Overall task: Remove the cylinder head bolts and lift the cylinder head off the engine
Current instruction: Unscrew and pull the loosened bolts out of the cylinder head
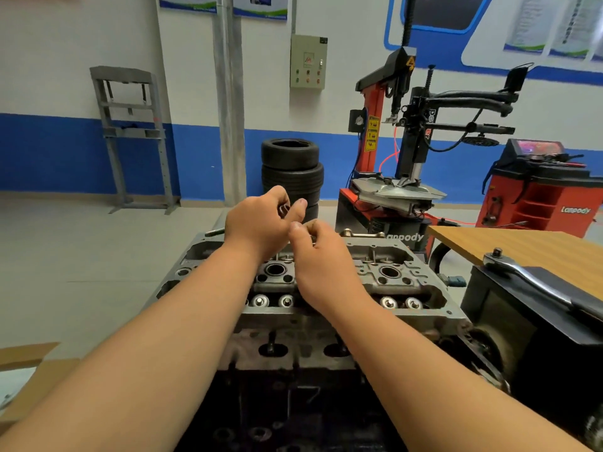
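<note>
Engine block (293,402) sits dead centre, cylinder head (401,275) on top of it. Ratchet (522,275) lies off to the right. Above the head, left hand (257,223) pinches a small dark ring (283,209), maybe a washer. Right hand (319,256) has its fingers curled, can't tell around what.

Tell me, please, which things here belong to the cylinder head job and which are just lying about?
Job: cylinder head; left hand gripping a small dark part; right hand; ratchet.
Lying about: stacked tyres; tyre changer; wheel balancer; press frame; wooden table.
</note>
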